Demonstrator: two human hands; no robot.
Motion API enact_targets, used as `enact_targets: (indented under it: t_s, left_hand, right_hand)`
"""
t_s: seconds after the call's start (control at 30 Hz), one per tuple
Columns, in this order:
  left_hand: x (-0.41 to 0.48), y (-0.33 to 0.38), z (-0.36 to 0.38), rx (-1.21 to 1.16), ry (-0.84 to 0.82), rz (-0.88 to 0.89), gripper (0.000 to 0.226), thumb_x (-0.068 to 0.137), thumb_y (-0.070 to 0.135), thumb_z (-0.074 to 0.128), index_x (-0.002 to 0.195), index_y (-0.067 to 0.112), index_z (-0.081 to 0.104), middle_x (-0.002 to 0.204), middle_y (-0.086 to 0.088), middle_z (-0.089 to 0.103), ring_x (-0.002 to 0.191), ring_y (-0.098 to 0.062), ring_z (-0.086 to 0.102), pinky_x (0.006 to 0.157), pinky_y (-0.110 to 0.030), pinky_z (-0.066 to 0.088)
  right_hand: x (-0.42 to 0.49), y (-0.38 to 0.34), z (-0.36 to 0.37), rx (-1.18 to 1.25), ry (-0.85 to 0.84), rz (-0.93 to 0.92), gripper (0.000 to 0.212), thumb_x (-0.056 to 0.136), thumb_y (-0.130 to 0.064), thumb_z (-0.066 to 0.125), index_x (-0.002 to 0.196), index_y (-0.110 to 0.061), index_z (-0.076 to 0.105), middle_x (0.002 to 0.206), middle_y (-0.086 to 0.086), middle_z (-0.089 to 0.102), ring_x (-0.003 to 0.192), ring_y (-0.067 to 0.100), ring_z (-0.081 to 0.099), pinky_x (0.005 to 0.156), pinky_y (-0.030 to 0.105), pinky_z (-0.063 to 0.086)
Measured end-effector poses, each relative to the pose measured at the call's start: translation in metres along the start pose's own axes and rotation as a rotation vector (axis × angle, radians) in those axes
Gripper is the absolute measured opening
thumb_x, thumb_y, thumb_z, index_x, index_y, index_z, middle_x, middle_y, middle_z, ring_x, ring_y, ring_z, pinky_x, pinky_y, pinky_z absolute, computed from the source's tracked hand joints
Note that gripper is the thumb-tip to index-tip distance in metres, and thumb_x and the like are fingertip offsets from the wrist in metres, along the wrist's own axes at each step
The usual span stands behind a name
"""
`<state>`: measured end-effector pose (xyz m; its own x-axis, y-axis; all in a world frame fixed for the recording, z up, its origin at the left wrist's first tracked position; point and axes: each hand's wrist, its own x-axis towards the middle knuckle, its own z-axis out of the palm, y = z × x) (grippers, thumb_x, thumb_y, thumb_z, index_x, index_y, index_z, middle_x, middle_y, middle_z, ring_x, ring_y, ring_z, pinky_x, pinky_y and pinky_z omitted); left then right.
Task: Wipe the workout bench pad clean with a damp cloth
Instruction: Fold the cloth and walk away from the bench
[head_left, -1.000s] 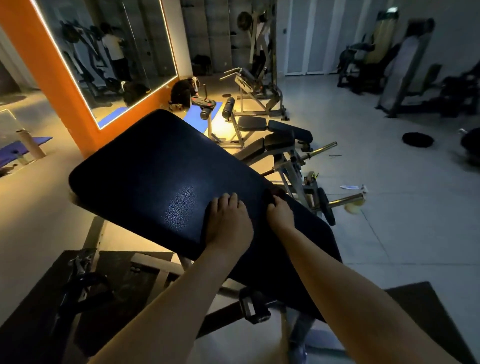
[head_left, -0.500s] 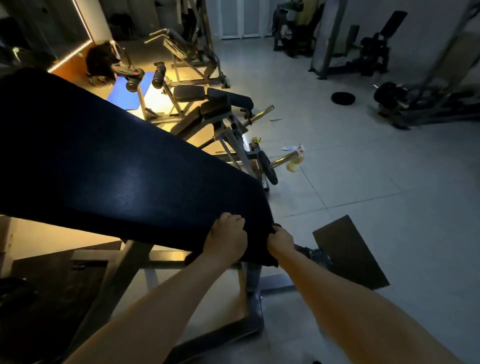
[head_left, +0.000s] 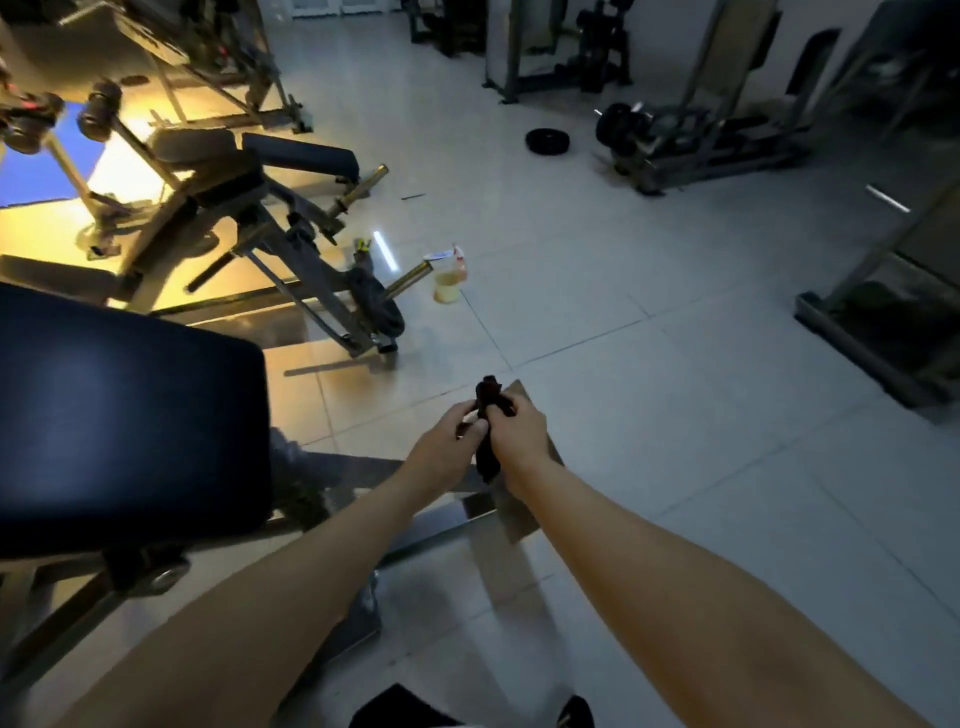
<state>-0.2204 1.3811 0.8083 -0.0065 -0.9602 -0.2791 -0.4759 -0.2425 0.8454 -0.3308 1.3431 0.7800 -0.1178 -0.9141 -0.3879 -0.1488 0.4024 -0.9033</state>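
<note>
Both arms are reaching forward, the left hand (head_left: 451, 448) and right hand (head_left: 521, 435) pinching a dark crumpled cloth (head_left: 489, 410) between closed fingers, right of the dark blue padded bench (head_left: 130, 415).

Two hands (head_left: 449, 447) (head_left: 519, 439), one dark cloth (head_left: 488, 402), one bench pad (head_left: 130, 415), one loose weight plate (head_left: 547, 141).

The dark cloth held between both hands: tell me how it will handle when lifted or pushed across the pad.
The dark cloth probably stays floppy: it bunches above the left hand and right hand and droops below them. It seems light, since fingertips alone carry it. Pushed over the smooth black bench pad, it would likely crumple unless pressed flat.
</note>
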Motion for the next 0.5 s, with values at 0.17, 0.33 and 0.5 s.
enact_targets:
  t_s: [0.17,0.33,0.5]
  left_hand:
    - [0.058,0.056,0.117,-0.209,-0.076,-0.038,0.043,0.098,0.041,0.056,0.136,0.021,0.05,0.131,-0.005,0.061,0.117,-0.021,0.061,0.103,-0.047,0.049]
    - [0.129,0.095,0.189,-0.304,-0.003,-0.141,0.019,0.101,0.026,0.056,0.119,0.024,0.061,0.106,0.003,0.069,0.096,-0.013,0.068,0.085,-0.036,0.057]
    - [0.222,0.129,0.241,-0.339,0.11,-0.212,0.014,0.102,0.018,0.051,0.113,0.019,0.059,0.104,-0.006,0.068,0.092,-0.019,0.067,0.079,-0.036,0.057]
  right_hand:
    - [0.053,0.002,-0.121,0.145,0.059,0.077,0.019,0.096,-0.023,0.056,0.114,-0.021,0.064,0.113,0.01,0.069,0.102,0.03,0.067,0.092,0.051,0.056]
    - [0.116,-0.003,-0.202,0.267,0.031,0.148,0.022,0.097,-0.014,0.056,0.118,-0.015,0.062,0.117,0.013,0.066,0.106,0.029,0.064,0.095,0.048,0.055]
    - [0.201,-0.016,-0.25,0.247,0.033,0.162,0.027,0.093,-0.009,0.059,0.119,-0.014,0.065,0.122,0.012,0.063,0.111,0.028,0.062,0.098,0.045,0.054]
